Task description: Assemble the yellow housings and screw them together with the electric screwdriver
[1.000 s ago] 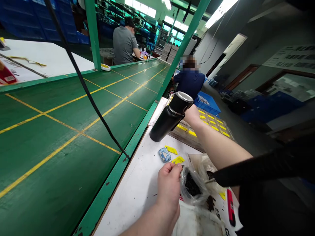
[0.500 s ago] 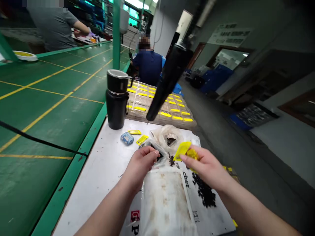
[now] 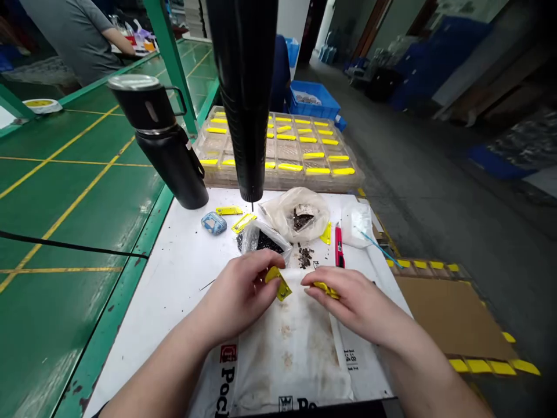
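My left hand pinches a small yellow plastic piece between fingers and thumb. My right hand is closed on another yellow piece, partly covered by its fingers. Both hands sit close together above a stained white printed mailer. Just beyond them lie a clear bag of dark small parts, a cloudy plastic bag and loose dark bits. A red utility knife lies to the right, and yellow strips and a blue oval case lie to the left.
A black thermos bottle stands at the white bench's left edge, beside a green workbench. A black cylindrical tool hangs in front. Beyond sits a tray of yellow pieces. A co-worker works at the far left.
My view has swung right and levelled. My left hand has left the clear bag and now pinches a yellow piece. My right hand has moved down and in toward my left hand.
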